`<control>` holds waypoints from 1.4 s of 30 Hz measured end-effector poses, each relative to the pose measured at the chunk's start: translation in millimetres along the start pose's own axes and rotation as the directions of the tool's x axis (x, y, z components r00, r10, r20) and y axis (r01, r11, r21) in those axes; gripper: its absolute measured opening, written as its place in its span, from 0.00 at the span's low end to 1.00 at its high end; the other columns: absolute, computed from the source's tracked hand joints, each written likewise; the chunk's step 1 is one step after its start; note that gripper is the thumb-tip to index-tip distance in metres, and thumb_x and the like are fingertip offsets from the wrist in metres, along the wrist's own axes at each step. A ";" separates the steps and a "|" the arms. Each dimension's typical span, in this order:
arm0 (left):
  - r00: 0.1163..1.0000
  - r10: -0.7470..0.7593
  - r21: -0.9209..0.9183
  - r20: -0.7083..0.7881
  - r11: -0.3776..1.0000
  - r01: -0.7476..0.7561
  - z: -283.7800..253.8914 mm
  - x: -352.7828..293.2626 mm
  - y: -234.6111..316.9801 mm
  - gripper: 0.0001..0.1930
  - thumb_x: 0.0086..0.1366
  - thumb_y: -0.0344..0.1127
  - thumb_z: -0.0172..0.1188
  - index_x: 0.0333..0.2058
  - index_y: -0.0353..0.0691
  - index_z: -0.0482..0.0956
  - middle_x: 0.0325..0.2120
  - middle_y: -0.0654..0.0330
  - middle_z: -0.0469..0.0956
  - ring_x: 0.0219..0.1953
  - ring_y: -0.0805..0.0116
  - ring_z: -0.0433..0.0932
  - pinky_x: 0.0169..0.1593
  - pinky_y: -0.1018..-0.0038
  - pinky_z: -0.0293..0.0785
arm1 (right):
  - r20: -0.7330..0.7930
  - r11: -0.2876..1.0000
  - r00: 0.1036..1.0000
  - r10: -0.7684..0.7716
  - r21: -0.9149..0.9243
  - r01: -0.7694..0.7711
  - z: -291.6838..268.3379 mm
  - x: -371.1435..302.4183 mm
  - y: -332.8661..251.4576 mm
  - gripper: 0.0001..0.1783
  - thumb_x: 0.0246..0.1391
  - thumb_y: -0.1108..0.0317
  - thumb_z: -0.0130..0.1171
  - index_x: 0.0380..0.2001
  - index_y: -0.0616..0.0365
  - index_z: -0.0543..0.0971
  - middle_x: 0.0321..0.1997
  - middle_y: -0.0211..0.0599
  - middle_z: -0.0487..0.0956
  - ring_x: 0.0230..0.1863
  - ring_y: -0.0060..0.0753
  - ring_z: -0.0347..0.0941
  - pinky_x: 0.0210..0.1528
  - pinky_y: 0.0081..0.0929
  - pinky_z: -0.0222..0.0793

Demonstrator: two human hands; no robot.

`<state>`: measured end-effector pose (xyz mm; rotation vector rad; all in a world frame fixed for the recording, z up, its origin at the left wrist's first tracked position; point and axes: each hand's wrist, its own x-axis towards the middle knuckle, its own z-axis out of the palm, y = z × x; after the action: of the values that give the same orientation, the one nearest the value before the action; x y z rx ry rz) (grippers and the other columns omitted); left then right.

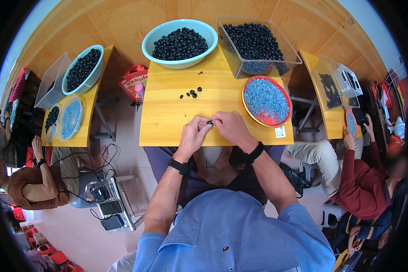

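Observation:
Near the front edge of the yellow wooden table [167,115], my left hand [194,136] and my right hand [232,128] meet with fingertips closed. Between them is a small black part [210,122]; the fingers hide most of it. Just beyond lie several loose black round pieces [193,93], some with a hole in the middle. Another small black piece [201,73] lies farther back. Right of my hands, a red plate [272,119] with a yellow rim holds many small blue-grey pieces [265,97].
At the back stand a pale turquoise basin [179,62] and a clear plastic bin [258,67], both holding black round pieces. Side tables with similar containers flank mine, with people at work. A metal stool [115,204] with cables is at left; a red bag [132,80] stands beside my table.

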<state>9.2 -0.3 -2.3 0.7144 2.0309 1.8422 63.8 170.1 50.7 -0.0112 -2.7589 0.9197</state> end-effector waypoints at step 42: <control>0.995 0.090 0.422 -0.035 0.904 -0.067 13.3 -4.2 22.5 0.14 0.64 0.29 0.65 0.48 0.38 0.76 0.32 0.45 0.80 0.36 0.45 0.82 0.39 0.59 0.78 | -0.044 0.672 0.946 0.321 0.715 -0.195 49.1 -17.3 21.6 0.05 0.54 0.78 0.64 0.32 0.63 0.77 0.29 0.27 0.80 0.31 0.12 0.73 0.34 0.15 0.70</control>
<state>23.3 9.7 17.8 0.8749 2.5051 1.4817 68.3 157.1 -3.9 -0.3430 -2.1031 1.9048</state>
